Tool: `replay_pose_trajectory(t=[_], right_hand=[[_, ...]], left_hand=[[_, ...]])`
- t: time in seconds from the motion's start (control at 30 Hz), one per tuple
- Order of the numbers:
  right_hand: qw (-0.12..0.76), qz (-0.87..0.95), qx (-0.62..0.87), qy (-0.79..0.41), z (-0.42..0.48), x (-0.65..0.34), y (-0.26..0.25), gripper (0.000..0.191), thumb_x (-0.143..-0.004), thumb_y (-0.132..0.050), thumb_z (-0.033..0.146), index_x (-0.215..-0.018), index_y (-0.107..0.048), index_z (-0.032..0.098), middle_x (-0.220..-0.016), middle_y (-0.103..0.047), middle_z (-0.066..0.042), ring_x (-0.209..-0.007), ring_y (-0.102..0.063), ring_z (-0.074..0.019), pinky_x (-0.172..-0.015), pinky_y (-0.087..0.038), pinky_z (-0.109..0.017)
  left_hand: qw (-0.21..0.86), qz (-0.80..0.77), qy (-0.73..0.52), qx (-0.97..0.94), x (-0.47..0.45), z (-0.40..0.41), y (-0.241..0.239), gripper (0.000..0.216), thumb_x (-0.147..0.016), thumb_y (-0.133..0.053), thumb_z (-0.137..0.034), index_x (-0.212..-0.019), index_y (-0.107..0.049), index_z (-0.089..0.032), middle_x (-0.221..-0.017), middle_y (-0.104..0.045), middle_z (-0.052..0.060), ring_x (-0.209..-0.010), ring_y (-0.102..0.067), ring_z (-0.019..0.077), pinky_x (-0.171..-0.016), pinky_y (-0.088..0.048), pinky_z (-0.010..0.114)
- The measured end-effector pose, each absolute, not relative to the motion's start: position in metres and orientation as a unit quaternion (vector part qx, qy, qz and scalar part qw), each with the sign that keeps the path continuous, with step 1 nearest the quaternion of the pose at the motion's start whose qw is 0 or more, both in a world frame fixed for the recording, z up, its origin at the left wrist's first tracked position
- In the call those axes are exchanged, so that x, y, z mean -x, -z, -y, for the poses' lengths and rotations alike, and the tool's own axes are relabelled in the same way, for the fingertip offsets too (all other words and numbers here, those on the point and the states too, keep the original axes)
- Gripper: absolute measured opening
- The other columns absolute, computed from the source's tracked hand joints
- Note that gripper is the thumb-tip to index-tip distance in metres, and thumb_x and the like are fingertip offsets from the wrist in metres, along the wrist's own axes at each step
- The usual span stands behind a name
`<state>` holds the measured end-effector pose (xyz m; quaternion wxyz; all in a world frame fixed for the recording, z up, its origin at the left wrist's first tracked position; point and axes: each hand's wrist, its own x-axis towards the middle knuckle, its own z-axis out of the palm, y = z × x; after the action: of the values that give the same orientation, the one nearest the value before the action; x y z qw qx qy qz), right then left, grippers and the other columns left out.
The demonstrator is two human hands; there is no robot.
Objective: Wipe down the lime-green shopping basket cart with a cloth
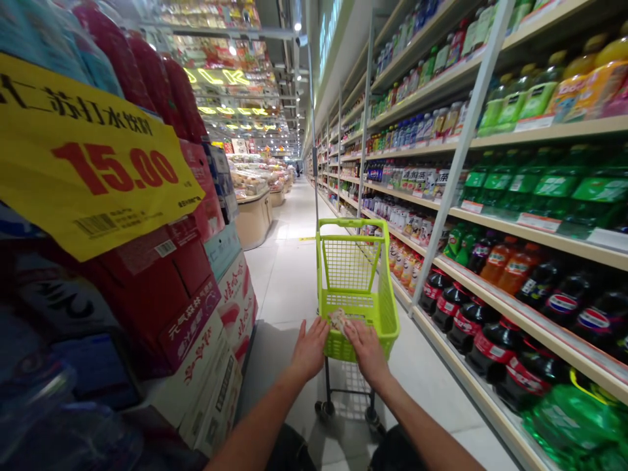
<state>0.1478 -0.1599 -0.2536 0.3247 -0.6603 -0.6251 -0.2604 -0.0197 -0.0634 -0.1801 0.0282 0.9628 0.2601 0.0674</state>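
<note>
A lime-green shopping cart with a grid back stands directly in front of me on dark wheels. My left hand reaches to the left corner of its near rim, fingers stretched out and thumb apart. At the near right of the basket, my right hand has its fingers bent over the rim, with a small pale patterned packet at its fingertips. The packet lies between both hands, just above the basket's near edge; its exact kind is too small to make out. The rest of the visible basket holds nothing.
Shelves of bottled drinks line the right side. Stacked drink cartons rise close on the left, under a yellow price sign. A pale tiled aisle runs ahead past a bulk-goods counter. A thin pole stands upright by the cart.
</note>
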Motion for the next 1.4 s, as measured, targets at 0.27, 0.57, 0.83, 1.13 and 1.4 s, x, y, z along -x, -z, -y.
replay_pose_trajectory(t=[0.27,0.57,0.83,1.13,1.4], right_hand=[[0.376,0.516,0.722,0.266,0.175,-0.156,0.256,0.044,-0.082,-0.034,0.007,-0.122,-0.05,0.018,-0.124,-0.054,-0.011,-0.123,-0.041,-0.0219,-0.098,-0.033,-0.048],[0.369,0.534,0.723,0.236,0.185,-0.167,0.251,0.038,-0.084,-0.036,0.01,-0.116,-0.054,0.02,-0.125,-0.053,-0.011,-0.125,-0.037,-0.0229,-0.099,-0.029,-0.053],[0.404,0.561,0.7,0.178,0.151,-0.111,0.249,0.048,-0.079,-0.032,0.005,-0.121,-0.051,0.017,-0.128,-0.05,-0.012,-0.124,-0.038,-0.0209,-0.102,-0.029,-0.047],[0.534,0.489,0.689,0.009,0.157,-0.101,0.215,0.061,-0.08,-0.036,0.026,-0.139,-0.024,0.016,-0.126,-0.053,-0.01,-0.11,-0.054,-0.0216,-0.089,-0.045,-0.035],[0.43,0.396,0.798,0.148,0.194,-0.174,0.224,0.054,-0.081,-0.03,0.036,-0.128,-0.041,0.012,-0.12,-0.055,-0.016,-0.112,-0.049,-0.0316,-0.094,-0.034,-0.054]], left_hand=[[0.032,-0.27,-0.069,-0.96,0.016,0.069,0.181,0.057,-0.075,-0.037,-0.014,-0.131,-0.036,-0.012,-0.141,-0.036,0.009,-0.134,-0.021,0.0216,-0.111,-0.01,0.047],[-0.001,-0.274,-0.06,-0.96,0.031,0.065,0.188,0.066,-0.071,-0.036,-0.009,-0.136,-0.028,-0.012,-0.145,-0.027,0.008,-0.136,-0.016,0.0195,-0.111,-0.008,0.047],[0.063,-0.289,-0.077,-0.952,0.025,0.075,0.183,0.062,-0.073,-0.038,-0.011,-0.134,-0.031,-0.014,-0.144,-0.03,0.008,-0.135,-0.019,0.0187,-0.111,-0.007,0.046],[0.598,-0.307,-0.33,-0.663,-0.04,0.1,0.175,0.041,-0.086,-0.035,-0.025,-0.125,-0.042,-0.014,-0.115,-0.06,0.011,-0.102,-0.058,0.0169,-0.09,-0.045,0.034],[0.321,-0.304,-0.324,-0.836,-0.029,0.087,0.174,0.038,-0.075,-0.044,-0.008,-0.109,-0.055,-0.019,-0.124,-0.052,0.008,-0.116,-0.045,0.0198,-0.102,-0.034,0.038]])
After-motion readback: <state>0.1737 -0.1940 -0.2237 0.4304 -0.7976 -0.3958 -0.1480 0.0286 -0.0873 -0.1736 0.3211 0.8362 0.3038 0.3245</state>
